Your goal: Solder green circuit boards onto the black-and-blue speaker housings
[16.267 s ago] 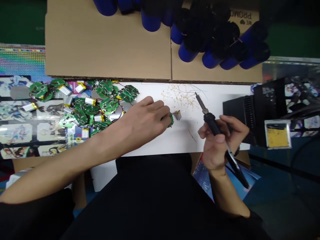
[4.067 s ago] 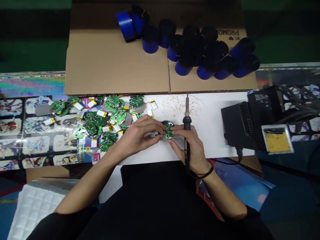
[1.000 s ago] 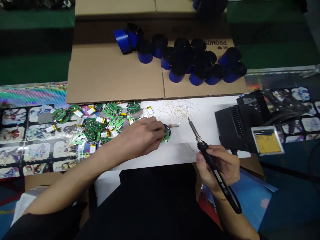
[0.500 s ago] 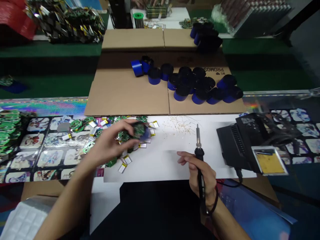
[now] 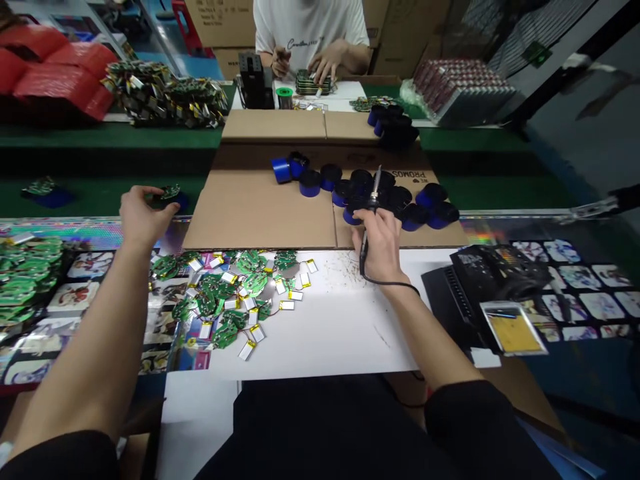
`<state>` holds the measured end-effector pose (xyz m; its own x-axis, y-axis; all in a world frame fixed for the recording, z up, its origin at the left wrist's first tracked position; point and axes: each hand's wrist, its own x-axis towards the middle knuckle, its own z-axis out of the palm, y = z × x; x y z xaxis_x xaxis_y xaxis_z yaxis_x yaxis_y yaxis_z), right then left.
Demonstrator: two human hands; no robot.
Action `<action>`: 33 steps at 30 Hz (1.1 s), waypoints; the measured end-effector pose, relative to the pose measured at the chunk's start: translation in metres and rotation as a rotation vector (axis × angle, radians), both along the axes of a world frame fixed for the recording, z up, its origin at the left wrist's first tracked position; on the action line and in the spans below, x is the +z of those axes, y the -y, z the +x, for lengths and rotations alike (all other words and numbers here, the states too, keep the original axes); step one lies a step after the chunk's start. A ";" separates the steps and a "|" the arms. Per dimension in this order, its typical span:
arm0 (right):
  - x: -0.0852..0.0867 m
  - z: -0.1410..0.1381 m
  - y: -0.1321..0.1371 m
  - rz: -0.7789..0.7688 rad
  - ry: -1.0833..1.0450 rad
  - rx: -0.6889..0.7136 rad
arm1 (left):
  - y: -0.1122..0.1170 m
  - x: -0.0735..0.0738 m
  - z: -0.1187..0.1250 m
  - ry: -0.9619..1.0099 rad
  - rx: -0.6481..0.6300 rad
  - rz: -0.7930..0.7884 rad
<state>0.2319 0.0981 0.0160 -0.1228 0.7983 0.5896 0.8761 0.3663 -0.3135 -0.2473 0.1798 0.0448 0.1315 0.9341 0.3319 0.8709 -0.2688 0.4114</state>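
Observation:
My left hand (image 5: 137, 215) is stretched far out to the left over the green belt, fingers closed on a blue round unit with a green circuit board (image 5: 170, 195) on top. My right hand (image 5: 381, 241) is raised over the cardboard sheet (image 5: 260, 210), gripping a soldering iron (image 5: 373, 197) with its tip pointing up and away, right beside the cluster of blue cylindrical housings (image 5: 370, 190). A heap of green circuit boards with small silver batteries (image 5: 235, 293) lies on the white sheet (image 5: 340, 327) between my arms.
A black soldering station (image 5: 493, 280) with a yellow sponge tray (image 5: 513, 330) stands at the right. More green boards (image 5: 25, 263) pile up at the far left. Across the belt another person (image 5: 310, 40) in a white shirt handles stacked boards beside a second cardboard sheet.
The view tilted up. My left hand carried the assembled blue unit from the board heap out to the left belt. My right hand moved forward with the iron to the blue housings.

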 end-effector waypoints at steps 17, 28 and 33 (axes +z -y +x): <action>0.001 -0.015 0.139 -0.246 -0.299 0.490 | 0.108 -0.035 0.169 -0.198 -0.398 -0.037; 0.012 -0.029 0.152 -0.152 -0.507 0.334 | 0.143 0.012 0.193 0.047 -0.506 0.227; 0.023 -0.034 0.136 -0.135 -0.639 0.286 | 0.165 0.011 0.221 0.349 -0.619 0.143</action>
